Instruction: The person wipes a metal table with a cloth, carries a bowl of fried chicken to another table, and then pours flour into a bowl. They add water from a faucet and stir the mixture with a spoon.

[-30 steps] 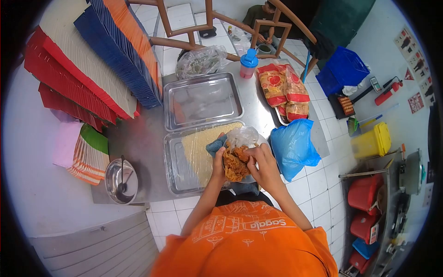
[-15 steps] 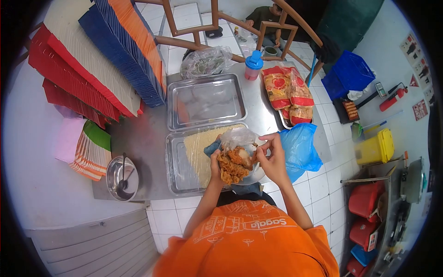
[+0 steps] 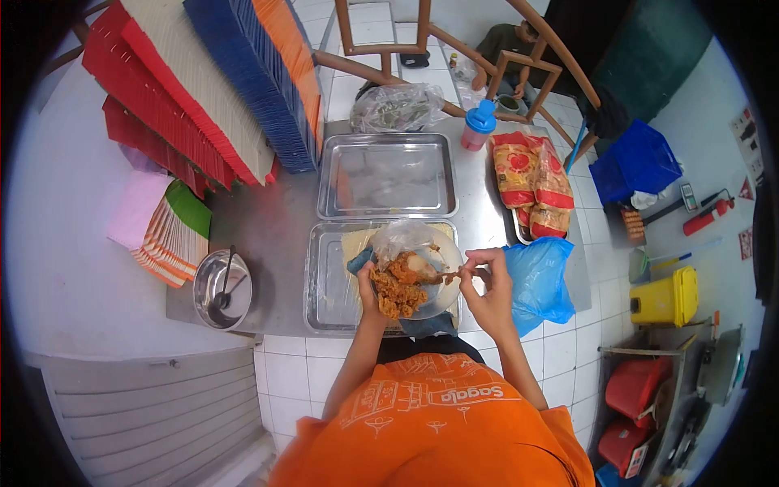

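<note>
My left hand (image 3: 370,294) is closed around the left side of a pale round bowl (image 3: 445,297), with its thumb by the food. In the bowl lies crispy fried chicken (image 3: 399,294), next to a crumpled clear plastic bag (image 3: 399,237). At the bowl's right edge, my right hand (image 3: 487,294) pinches a thin brown strip of fried chicken (image 3: 451,277) that reaches back toward the larger pieces. Blue-grey cloth (image 3: 428,325) shows below the bowl. Under it all is a metal tray (image 3: 318,284) holding pale crumbs (image 3: 350,243), partly hidden by the bowl.
A second metal tray (image 3: 329,183) lies behind. To the right are a blue plastic bag (image 3: 540,284) and red-and-yellow food packs (image 3: 531,174). A shaker bottle (image 3: 477,128) stands at the back. A steel bowl with a ladle (image 3: 221,300) is left, below stacked folded cardboard (image 3: 251,81). Beyond sits another person (image 3: 507,49).
My right hand has drawn back to the right from the chicken, and a thin strip now stretches from its fingers. The view has shifted slightly.
</note>
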`<move>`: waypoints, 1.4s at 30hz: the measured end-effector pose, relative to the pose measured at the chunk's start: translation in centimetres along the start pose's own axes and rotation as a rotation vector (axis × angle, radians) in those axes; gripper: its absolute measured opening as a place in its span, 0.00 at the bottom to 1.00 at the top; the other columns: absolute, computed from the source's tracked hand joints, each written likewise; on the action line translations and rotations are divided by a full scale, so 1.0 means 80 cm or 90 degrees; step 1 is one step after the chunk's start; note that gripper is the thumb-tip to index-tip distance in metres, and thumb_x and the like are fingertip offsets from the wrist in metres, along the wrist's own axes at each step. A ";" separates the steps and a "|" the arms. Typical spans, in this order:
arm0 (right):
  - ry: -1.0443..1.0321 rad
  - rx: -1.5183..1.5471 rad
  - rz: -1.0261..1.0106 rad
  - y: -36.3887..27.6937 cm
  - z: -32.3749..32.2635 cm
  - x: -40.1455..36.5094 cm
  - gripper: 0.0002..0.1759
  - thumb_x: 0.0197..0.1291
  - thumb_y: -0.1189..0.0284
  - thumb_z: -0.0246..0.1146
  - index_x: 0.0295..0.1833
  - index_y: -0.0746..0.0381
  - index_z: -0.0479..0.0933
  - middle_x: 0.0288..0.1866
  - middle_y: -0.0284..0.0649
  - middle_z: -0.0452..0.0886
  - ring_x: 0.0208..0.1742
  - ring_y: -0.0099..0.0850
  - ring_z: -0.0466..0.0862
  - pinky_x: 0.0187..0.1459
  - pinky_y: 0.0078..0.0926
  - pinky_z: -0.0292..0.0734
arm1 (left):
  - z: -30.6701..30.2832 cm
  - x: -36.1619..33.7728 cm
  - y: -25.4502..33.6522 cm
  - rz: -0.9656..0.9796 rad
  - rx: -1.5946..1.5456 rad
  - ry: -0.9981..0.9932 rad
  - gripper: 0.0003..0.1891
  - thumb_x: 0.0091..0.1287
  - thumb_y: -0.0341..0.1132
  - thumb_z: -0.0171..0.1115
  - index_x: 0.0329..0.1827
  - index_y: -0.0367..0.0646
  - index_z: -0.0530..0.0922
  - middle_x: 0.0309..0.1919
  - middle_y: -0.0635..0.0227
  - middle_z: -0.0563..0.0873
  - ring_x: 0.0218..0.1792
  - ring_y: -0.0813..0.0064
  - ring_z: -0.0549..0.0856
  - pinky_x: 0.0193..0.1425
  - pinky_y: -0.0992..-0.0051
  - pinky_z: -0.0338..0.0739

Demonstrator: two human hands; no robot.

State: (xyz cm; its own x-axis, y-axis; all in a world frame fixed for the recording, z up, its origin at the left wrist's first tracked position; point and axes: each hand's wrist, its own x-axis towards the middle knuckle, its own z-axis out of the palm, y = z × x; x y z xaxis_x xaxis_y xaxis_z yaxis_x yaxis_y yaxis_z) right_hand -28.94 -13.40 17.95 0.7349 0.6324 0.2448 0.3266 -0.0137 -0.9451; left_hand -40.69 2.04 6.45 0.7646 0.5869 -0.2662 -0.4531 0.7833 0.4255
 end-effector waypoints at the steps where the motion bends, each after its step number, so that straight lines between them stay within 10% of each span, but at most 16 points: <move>1: -0.020 -0.029 -0.024 -0.003 0.001 0.001 0.17 0.57 0.85 0.60 0.52 0.63 0.72 0.41 0.39 0.75 0.46 0.29 0.78 0.48 0.28 0.78 | 0.002 -0.002 0.003 0.019 0.007 0.009 0.31 0.69 0.55 0.46 0.66 0.40 0.68 0.61 0.57 0.75 0.60 0.58 0.76 0.65 0.59 0.71; 14: -0.306 -0.409 -0.315 -0.032 0.042 0.034 0.26 0.49 0.81 0.64 0.57 0.56 0.73 0.43 0.32 0.82 0.55 0.36 0.75 0.72 0.61 0.43 | 0.004 -0.027 0.035 0.089 0.014 0.101 0.31 0.68 0.55 0.45 0.63 0.37 0.71 0.57 0.54 0.80 0.55 0.58 0.81 0.61 0.60 0.75; 29: -0.498 -0.344 -0.430 -0.038 0.070 0.056 0.29 0.53 0.85 0.57 0.62 0.55 0.70 0.35 0.34 0.80 0.38 0.31 0.77 0.45 0.31 0.60 | -0.011 -0.053 0.068 0.166 0.007 0.100 0.30 0.68 0.53 0.47 0.63 0.37 0.71 0.57 0.54 0.79 0.56 0.59 0.81 0.62 0.61 0.75; 42: -0.544 -0.394 -0.431 -0.041 0.087 0.050 0.38 0.49 0.87 0.58 0.68 0.53 0.66 0.43 0.35 0.83 0.38 0.34 0.74 0.44 0.29 0.61 | -0.053 -0.050 0.087 0.182 -0.024 0.067 0.31 0.70 0.48 0.48 0.75 0.51 0.58 0.66 0.58 0.70 0.63 0.57 0.75 0.65 0.59 0.72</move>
State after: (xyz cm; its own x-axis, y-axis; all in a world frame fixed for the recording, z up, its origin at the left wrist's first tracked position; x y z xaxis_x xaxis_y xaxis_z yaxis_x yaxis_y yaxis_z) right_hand -31.18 -5.43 20.50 -0.2334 0.9510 0.2029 0.8819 0.2950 -0.3677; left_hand -48.88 6.03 6.81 0.5526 0.8013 -0.2290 -0.6613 0.5889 0.4647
